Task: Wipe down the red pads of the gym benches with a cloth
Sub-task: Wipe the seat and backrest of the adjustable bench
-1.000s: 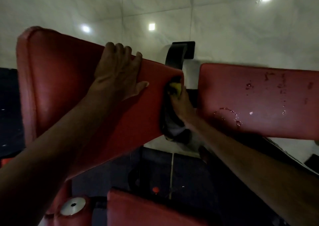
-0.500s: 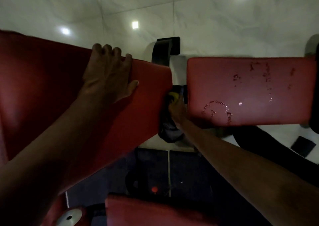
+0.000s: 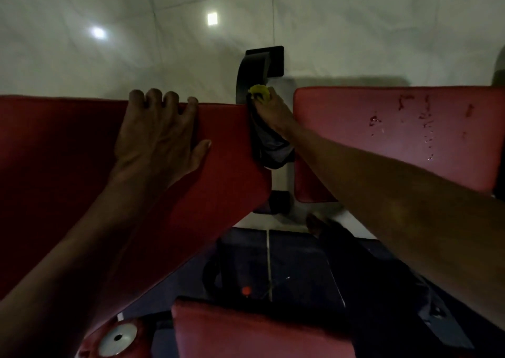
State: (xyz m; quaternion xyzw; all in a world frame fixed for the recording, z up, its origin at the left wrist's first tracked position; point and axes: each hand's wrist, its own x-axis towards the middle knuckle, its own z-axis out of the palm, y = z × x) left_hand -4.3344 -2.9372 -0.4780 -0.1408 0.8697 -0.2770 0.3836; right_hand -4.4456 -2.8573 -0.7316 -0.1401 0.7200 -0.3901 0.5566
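Tiles (image 3: 355, 30) pale, glossy behind; left hand (image 3: 159, 142) grips red pad (image 3: 68, 166) edge; right hand (image 3: 273, 112) clutches cloth (image 3: 269, 147).

The left hand (image 3: 161, 139) lies palm down, its fingers curled over the far edge of the dark red padded bench cushion (image 3: 68, 166), thumb spread toward the right hand (image 3: 273, 112). The right hand, forearm stretched forward, grips a dark grey cloth with a yellow patch (image 3: 269, 144).

A red bench pad (image 3: 224, 172) is gripped along its top edge by the left hand (image 3: 161, 142), while a dark cloth (image 3: 269, 144) is held against its end by the right hand (image 3: 273, 112). Wet marks are seen on the neighbouring pad (image 3: 396, 144).
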